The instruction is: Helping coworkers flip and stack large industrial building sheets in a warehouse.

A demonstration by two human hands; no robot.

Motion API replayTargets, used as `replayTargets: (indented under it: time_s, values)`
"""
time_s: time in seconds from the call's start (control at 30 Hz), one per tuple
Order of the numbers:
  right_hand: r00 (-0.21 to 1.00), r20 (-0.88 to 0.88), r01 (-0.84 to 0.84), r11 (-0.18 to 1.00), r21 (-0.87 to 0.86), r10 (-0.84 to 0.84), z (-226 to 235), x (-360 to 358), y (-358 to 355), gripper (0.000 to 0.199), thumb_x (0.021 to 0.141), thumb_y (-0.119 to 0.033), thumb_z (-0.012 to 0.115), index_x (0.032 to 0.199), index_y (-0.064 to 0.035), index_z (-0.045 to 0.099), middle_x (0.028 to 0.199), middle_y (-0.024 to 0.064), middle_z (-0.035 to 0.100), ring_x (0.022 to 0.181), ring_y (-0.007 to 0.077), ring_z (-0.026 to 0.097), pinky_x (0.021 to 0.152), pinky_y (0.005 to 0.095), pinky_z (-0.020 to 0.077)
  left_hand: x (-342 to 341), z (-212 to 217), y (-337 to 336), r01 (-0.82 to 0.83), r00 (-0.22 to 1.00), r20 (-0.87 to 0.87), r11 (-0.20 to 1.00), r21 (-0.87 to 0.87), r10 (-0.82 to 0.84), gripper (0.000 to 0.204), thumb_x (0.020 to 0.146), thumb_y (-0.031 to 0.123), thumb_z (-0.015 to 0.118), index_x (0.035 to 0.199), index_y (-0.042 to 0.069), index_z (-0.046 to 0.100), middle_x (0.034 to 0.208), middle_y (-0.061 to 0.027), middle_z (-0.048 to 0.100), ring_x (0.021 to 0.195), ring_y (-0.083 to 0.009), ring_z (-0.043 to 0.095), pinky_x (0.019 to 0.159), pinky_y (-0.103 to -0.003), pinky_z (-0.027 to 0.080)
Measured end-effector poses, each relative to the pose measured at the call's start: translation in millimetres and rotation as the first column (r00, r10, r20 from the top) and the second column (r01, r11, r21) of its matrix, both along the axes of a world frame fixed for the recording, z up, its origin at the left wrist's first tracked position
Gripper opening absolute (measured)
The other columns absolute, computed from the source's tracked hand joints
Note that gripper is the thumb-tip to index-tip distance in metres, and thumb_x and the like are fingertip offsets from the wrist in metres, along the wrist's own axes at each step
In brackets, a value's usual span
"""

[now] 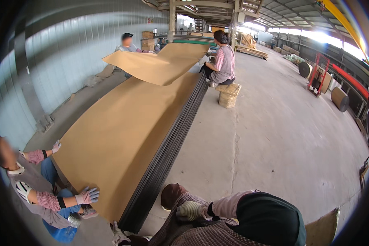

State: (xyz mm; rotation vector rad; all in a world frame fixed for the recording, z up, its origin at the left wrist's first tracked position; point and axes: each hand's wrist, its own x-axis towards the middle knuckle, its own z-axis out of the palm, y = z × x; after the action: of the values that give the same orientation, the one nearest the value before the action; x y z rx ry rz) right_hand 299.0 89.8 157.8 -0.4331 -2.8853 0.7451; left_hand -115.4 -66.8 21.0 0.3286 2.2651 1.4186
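My left hand (119, 235), in a pale glove, is low in the view at the near corner of a large brown sheet (123, 119). Its fingers reach up against the corner, partly cut off by the lower edge. That sheet tops a long stack of dark-edged sheets (160, 168). My right hand (189, 211), in a striped knit glove, lies on the checked cloth (180, 229) over my leg, fingers laid out and holding nothing. Across the stack's far end, another brown sheet (164, 63) is raised and bowed above the pile.
A co-worker (37, 192) at the left has gloved hands on the sheet's edge. At the far end are two more people, one (127, 44) behind the raised sheet, another (224, 61) seated on a wrapped block (228, 95). A red hand truck (317, 76) and rolls (339, 98) stand at the right.
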Motion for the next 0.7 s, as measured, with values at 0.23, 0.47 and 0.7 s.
replayTargets:
  time_s: [0.23, 0.47, 0.7]
  values:
    - [0.999, 0.043, -0.005, 1.0, -0.019, 0.006, 5, 0, 1, 0.029, 0.083, -0.032, 0.06, 0.093, -0.0049, 0.061, 0.084, 0.015, 0.06, 0.076, 0.0361, 0.061, 0.067, 0.0444, 0.0507, 15, 32, -4, -0.073, 0.982, 0.173, 0.996, -0.052, 0.081, 0.073, 0.086, 0.055, 0.056, 0.135, 0.001, 0.046, 0.135, -0.0192, 0.049, 0.118, -0.0334, 0.05, 0.099, -0.038, 0.04]
    - [0.998, 0.07, -0.012, 1.0, 0.001, 0.011, -4, 0, 8, 0.028, 0.083, -0.033, 0.06, 0.094, -0.0067, 0.061, 0.083, 0.0154, 0.061, 0.077, 0.0366, 0.061, 0.068, 0.045, 0.051, 34, 89, -3, 0.147, 0.986, 0.099, 0.975, -0.164, -0.132, 0.069, 0.088, 0.045, 0.058, 0.139, 0.002, 0.04, 0.139, -0.0187, 0.046, 0.123, -0.0333, 0.047, 0.101, -0.038, 0.039]
    - [0.989, 0.138, 0.054, 0.999, -0.005, -0.053, 7, -7, 8, 0.029, 0.083, -0.035, 0.058, 0.091, -0.0081, 0.063, 0.081, 0.015, 0.061, 0.075, 0.0363, 0.061, 0.067, 0.0469, 0.0502, -5, 43, 31, -0.154, 0.767, -0.618, 0.985, 0.081, 0.171, 0.063, 0.083, 0.012, 0.067, 0.137, 0.0, 0.039, 0.131, -0.0185, 0.05, 0.12, -0.0328, 0.049, 0.104, -0.041, 0.038]
